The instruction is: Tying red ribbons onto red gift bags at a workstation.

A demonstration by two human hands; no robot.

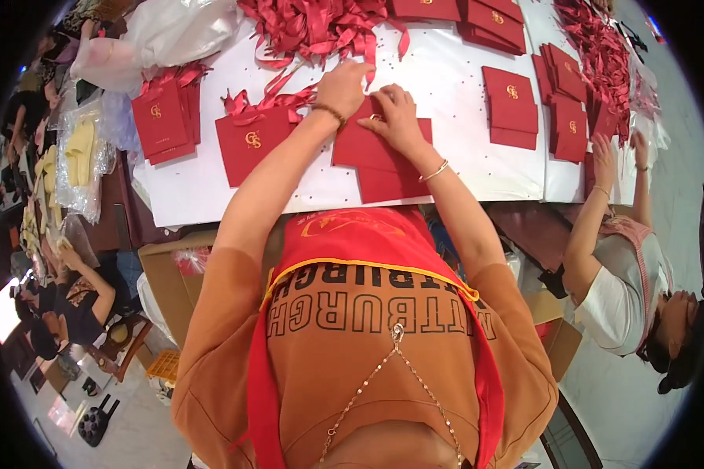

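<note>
My left hand (342,87), with a beaded bracelet at the wrist, has its fingertips pinched at a strand of red ribbon (370,72) by the top edge of a red paper gift bag (352,147). Curled over the top of that flat bag is my right hand (400,123), its thumb lying across the gold print. Another flat red bag (395,176) lies partly beneath it. To the left rests a gift bag (250,144) with red ribbon at its top. My fingers hide the spot where the ribbon meets the bag.
Red ribbons (313,27) are heaped beyond my hands on the white table (457,168). Finished-looking bags with ribbons (164,117) lie far left; stacked flat bags (511,105) lie right. A co-worker (622,293) reaches in at right. A cardboard box (164,289) stands below the table.
</note>
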